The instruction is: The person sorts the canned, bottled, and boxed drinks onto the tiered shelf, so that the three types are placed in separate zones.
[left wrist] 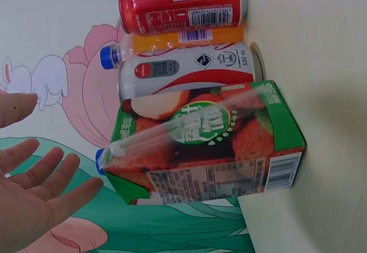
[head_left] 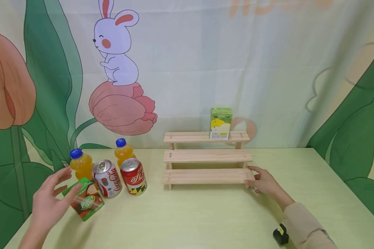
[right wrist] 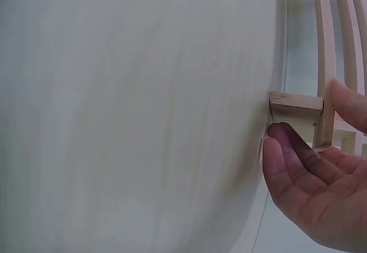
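At the left of the head view, my left hand (head_left: 51, 200) is spread beside a green and red juice box (head_left: 88, 201). In the left wrist view its extended fingers are apart from the box's top, and a clear wrapped straw crosses the box's side. My right hand (head_left: 265, 183) grips the right end of the lowest board of a three-step wooden rack (head_left: 205, 176). The right wrist view has the thumb against the board and the other fingers curled by its end. A green and yellow juice box (head_left: 220, 124) stands on the rack's top step.
Behind the left juice box stand a silver Coca-Cola can (head_left: 107, 178), a red can (head_left: 134, 176) and two orange drink bottles (head_left: 82, 164) with blue caps. A small black object (head_left: 281, 235) lies by the right sleeve. A printed curtain (head_left: 187, 69) hangs behind the table.
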Demonstrator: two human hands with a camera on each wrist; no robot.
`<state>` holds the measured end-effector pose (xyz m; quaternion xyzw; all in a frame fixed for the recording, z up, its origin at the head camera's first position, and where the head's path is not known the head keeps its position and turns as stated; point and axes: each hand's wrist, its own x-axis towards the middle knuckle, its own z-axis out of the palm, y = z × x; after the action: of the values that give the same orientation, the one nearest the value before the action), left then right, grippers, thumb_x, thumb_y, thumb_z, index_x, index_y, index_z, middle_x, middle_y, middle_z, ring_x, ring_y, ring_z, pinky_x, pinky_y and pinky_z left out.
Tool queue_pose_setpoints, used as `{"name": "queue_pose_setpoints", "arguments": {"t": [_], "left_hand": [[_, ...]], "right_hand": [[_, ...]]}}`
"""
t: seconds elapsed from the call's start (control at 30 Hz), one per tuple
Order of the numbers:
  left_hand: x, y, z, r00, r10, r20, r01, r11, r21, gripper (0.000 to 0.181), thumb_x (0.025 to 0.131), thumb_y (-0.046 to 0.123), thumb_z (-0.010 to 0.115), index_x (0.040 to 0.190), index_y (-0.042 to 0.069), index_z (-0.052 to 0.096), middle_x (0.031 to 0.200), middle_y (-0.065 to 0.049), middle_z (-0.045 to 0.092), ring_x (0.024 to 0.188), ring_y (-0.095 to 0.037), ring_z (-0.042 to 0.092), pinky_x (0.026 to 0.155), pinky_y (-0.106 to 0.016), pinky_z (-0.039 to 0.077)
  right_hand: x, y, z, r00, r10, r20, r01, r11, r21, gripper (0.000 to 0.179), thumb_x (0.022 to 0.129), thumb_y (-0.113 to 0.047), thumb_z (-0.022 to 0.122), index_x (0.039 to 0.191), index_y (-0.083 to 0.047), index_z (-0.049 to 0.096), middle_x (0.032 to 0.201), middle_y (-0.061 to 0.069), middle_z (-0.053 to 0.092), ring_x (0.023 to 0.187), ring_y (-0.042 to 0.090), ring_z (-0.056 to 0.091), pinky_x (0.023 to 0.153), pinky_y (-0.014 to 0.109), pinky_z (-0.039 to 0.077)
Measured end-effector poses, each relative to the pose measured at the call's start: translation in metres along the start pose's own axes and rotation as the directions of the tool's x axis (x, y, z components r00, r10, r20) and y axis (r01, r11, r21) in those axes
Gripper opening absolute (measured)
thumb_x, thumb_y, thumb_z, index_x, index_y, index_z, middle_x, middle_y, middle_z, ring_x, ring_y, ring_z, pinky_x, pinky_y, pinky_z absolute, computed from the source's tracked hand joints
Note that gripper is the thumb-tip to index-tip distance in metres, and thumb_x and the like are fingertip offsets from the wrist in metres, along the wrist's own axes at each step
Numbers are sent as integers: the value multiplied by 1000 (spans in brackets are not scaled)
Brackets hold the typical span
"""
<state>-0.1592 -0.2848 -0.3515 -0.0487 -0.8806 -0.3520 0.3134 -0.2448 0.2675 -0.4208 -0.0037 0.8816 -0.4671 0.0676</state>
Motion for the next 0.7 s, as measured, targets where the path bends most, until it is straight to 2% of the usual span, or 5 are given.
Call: {"name": "queue_pose_setpoints", "arguments": {"t": [0.17,0.37,0.47,0.6,0.7], "left_hand": [[-1,-8,-4,1000,-4,-1,4,997,74,53,78,8,70,125,-1,49,109,-19,54,92,22,31,73,4,25],[0,-21,-7,999,-39,35,34,989,141,50,81,16,68,123,-3,49,110,-22,54,89,21,29,66,-4,29],[-1,-29,-7,991,-95,90,80,984,157,53,83,21,66,124,-6,46,114,-25,51,97,1,46,63,-9,35],[-3,-39,-7,966,-181,183,151,974,168,62,86,27,63,129,-10,38,120,-31,45,102,-42,48,71,-40,50],[-5,-45,-6,946,-228,230,192,967,169,68,86,31,62,131,-12,33,123,-34,42,104,-47,46,75,-59,43]], "right_hand": [[0,1,0,1000,4,1,-4,1000,2,64,85,-10,63,136,7,29,98,22,60,65,18,52,50,29,47],[0,0,0,1000,-8,10,8,1000,10,63,86,-9,62,137,8,28,99,23,60,67,18,54,51,30,47],[0,0,0,1000,-15,12,15,1000,15,63,86,-8,62,136,8,28,98,23,60,67,18,54,51,30,47],[0,0,0,1000,-19,12,19,1000,18,63,86,-8,62,136,8,28,97,22,60,67,18,54,50,30,47],[-1,-1,0,1000,-13,12,13,1000,17,63,86,-9,62,136,8,28,97,22,60,67,18,53,51,30,47]]}}
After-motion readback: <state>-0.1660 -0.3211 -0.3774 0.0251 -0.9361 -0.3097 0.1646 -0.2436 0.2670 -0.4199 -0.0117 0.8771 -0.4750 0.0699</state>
